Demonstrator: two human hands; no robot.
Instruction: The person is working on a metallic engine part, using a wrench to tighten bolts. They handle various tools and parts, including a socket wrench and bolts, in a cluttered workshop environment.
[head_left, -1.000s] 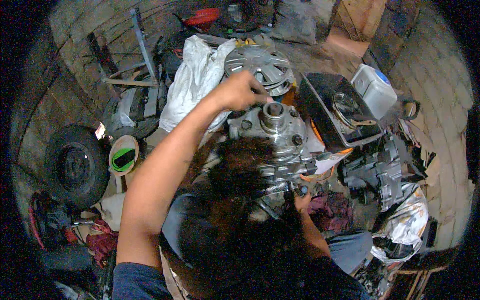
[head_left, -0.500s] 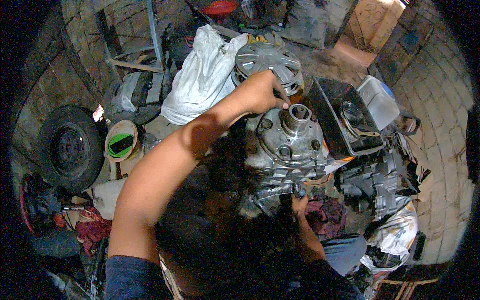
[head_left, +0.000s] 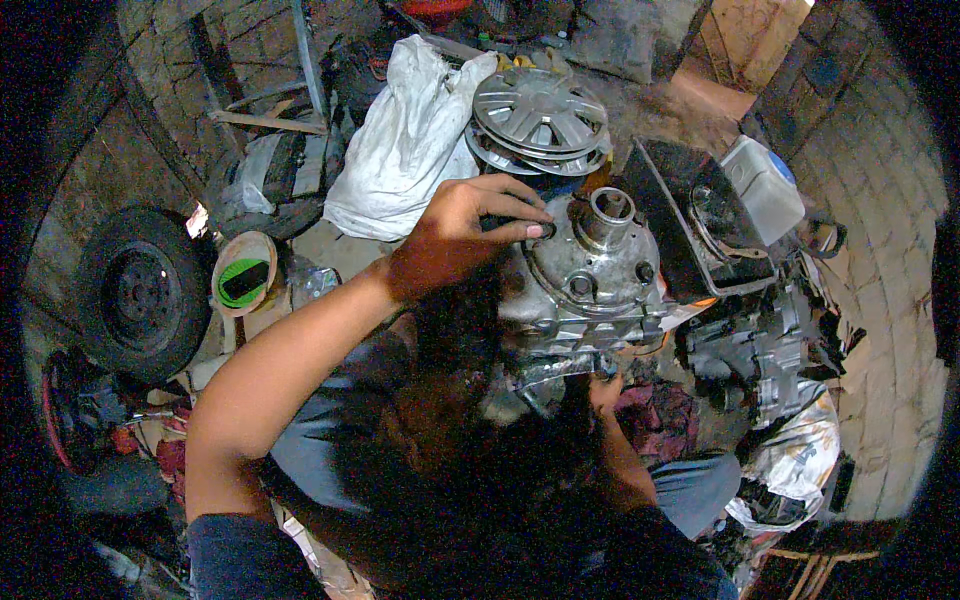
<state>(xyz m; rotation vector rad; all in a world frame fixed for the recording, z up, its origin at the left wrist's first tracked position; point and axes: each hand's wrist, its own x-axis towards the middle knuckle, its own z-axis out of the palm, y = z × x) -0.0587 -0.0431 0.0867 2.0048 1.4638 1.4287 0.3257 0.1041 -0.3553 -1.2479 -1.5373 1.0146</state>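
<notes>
A grey metal gearbox housing (head_left: 600,265) stands in front of me, with a short open collar (head_left: 612,206) rising from its top and several dark bolts around its face. The thumb and fingers of my left hand (head_left: 470,225) are closed on the dark bolt (head_left: 545,230) at the left of this face. Low on the near side, my right hand (head_left: 604,392) is closed at the housing's bottom edge. Deep shadow hides most of its fingers. My right forearm comes up from below, beside my knee.
Behind the housing are stacked wheel covers (head_left: 540,110) and a white sack (head_left: 400,150). A black open bin (head_left: 690,215) and a pale plastic jug (head_left: 765,195) stand to the right, above another metal casing (head_left: 750,345). A tyre (head_left: 140,295) leans at left near a green-lined bowl (head_left: 243,280).
My left hand has shifted left and slightly down, from beside the collar to the bolt at the left. My right hand stays at the housing's lower edge. The view has shifted slightly.
</notes>
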